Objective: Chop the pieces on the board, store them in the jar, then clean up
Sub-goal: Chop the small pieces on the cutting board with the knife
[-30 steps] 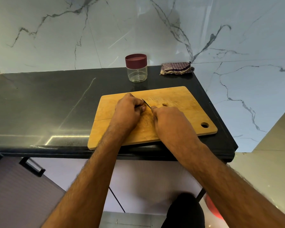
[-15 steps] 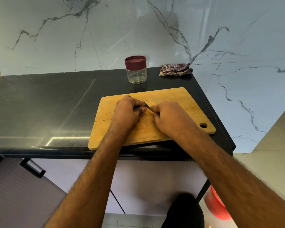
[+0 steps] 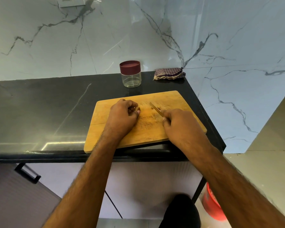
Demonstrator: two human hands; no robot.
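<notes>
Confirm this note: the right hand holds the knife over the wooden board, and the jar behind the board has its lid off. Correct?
Not quite. In the head view the jar behind the wooden board has its maroon lid on. The rest holds: the right hand holds the knife over the board.
</notes>
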